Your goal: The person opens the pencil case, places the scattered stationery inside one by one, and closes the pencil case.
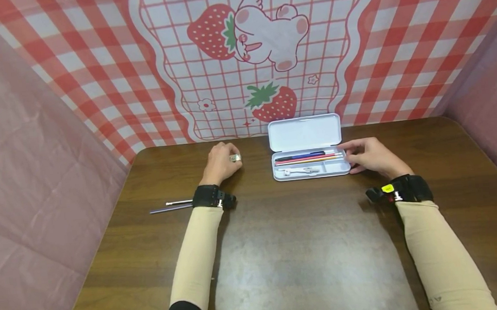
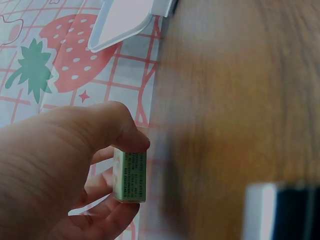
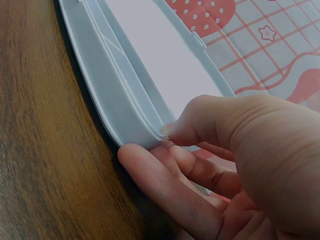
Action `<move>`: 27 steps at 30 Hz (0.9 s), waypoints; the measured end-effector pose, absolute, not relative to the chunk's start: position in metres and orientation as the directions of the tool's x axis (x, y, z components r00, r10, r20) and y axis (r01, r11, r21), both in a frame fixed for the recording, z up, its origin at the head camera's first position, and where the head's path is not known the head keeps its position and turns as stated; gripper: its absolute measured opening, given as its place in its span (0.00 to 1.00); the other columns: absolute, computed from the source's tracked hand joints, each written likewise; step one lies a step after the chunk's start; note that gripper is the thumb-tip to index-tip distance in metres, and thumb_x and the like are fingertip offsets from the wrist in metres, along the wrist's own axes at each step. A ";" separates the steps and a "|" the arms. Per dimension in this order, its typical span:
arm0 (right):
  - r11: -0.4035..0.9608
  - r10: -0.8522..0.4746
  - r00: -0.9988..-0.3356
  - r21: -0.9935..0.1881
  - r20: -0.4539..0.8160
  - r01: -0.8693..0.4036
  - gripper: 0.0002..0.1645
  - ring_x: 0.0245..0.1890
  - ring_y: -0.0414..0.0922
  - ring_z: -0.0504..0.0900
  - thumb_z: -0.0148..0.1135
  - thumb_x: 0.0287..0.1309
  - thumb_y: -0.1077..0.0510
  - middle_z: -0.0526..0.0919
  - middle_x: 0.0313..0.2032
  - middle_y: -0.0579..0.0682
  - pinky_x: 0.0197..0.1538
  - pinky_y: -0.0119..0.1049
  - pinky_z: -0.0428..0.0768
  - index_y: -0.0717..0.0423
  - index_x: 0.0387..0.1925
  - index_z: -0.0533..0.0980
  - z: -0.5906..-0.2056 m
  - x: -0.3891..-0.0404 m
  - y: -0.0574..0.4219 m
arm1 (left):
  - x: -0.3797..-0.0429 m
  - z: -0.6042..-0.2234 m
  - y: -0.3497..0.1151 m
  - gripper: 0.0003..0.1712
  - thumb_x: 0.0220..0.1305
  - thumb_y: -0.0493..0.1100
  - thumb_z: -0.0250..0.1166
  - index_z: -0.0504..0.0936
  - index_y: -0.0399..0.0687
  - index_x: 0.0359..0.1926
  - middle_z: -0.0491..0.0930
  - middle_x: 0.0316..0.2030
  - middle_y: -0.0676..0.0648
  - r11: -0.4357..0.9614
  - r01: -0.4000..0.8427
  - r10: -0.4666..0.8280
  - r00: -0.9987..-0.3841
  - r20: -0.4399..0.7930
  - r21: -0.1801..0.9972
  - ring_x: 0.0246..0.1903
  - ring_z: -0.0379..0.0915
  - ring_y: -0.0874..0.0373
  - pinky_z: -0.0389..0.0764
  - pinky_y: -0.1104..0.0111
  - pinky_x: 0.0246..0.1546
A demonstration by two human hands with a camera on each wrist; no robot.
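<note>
My left hand point(image 1: 221, 161) is over the back left of the table and pinches a small green eraser point(image 2: 131, 176) with printed text between thumb and fingers. To its right, the white pencil case point(image 1: 308, 175) lies with its lid point(image 1: 305, 132) raised against the backdrop. Several pencils and pens point(image 1: 306, 158) fill its long rear compartment, and a drawing compass point(image 1: 301, 171) lies in the front one. With the thumb on its rim and the fingers against its outer wall, my right hand point(image 1: 373, 156) grips the right end of the case.
Two slim sticks, one purple point(image 1: 169, 209) and one with a white tip point(image 1: 178, 202), lie on the table beside my left wrist, partly hidden by it. A red-and-white cloth point(image 1: 305, 92) with strawberries hangs along the table's back edge. Pink cloth point(image 1: 27, 182) drapes both sides.
</note>
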State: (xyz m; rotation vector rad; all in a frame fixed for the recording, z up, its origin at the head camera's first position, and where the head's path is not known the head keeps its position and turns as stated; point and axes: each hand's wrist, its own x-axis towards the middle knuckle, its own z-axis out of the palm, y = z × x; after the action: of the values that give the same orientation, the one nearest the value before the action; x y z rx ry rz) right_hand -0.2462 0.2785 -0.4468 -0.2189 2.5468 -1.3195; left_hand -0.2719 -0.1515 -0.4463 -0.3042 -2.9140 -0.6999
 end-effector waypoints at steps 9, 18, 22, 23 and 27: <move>0.577 -0.250 -0.954 -0.817 -0.164 -0.011 0.27 0.38 0.55 0.81 0.62 0.65 0.59 0.71 0.44 0.60 0.36 0.34 0.88 0.56 0.65 0.74 -0.447 -0.245 0.279 | -0.273 -0.435 -0.148 0.13 0.47 0.41 0.71 0.84 0.46 0.37 0.82 0.39 0.43 0.851 0.296 0.173 -0.938 0.299 0.433 0.46 0.75 0.47 0.77 0.54 0.51; 0.583 -0.244 -0.956 -0.813 -0.163 -0.011 0.27 0.39 0.55 0.81 0.63 0.65 0.58 0.71 0.44 0.61 0.36 0.35 0.88 0.55 0.65 0.74 -0.448 -0.245 0.279 | -0.270 -0.427 -0.144 0.13 0.48 0.41 0.71 0.85 0.46 0.38 0.81 0.39 0.44 0.848 0.292 0.166 -0.939 0.300 0.443 0.45 0.75 0.47 0.77 0.55 0.50; 0.583 -0.243 -0.955 -0.812 -0.170 -0.004 0.28 0.39 0.55 0.81 0.63 0.65 0.58 0.71 0.46 0.61 0.37 0.34 0.88 0.54 0.66 0.73 -0.447 -0.245 0.278 | -0.269 -0.426 -0.143 0.13 0.48 0.41 0.71 0.85 0.45 0.38 0.82 0.39 0.44 0.851 0.287 0.164 -0.941 0.297 0.439 0.46 0.75 0.47 0.77 0.55 0.51; 0.580 -0.245 -0.954 -0.815 -0.171 -0.003 0.27 0.39 0.55 0.81 0.62 0.65 0.58 0.71 0.46 0.61 0.36 0.35 0.88 0.55 0.65 0.74 -0.447 -0.245 0.278 | -0.269 -0.426 -0.143 0.13 0.48 0.40 0.71 0.85 0.45 0.38 0.82 0.39 0.43 0.851 0.289 0.166 -0.941 0.296 0.439 0.46 0.75 0.47 0.77 0.55 0.52; 0.578 -0.247 -0.954 -0.816 -0.172 -0.002 0.26 0.38 0.55 0.81 0.62 0.66 0.59 0.71 0.46 0.61 0.35 0.35 0.88 0.55 0.65 0.74 -0.446 -0.247 0.278 | -0.268 -0.426 -0.139 0.13 0.48 0.40 0.71 0.85 0.46 0.38 0.83 0.40 0.44 0.846 0.292 0.175 -0.943 0.284 0.446 0.46 0.75 0.48 0.77 0.55 0.52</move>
State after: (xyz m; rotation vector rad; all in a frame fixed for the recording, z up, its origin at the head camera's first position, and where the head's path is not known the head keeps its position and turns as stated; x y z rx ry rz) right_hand -0.2467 0.2778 -0.4464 -0.2055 2.5444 -1.3144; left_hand -0.2681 -0.1393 -0.4261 -0.3583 -2.7916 -0.7290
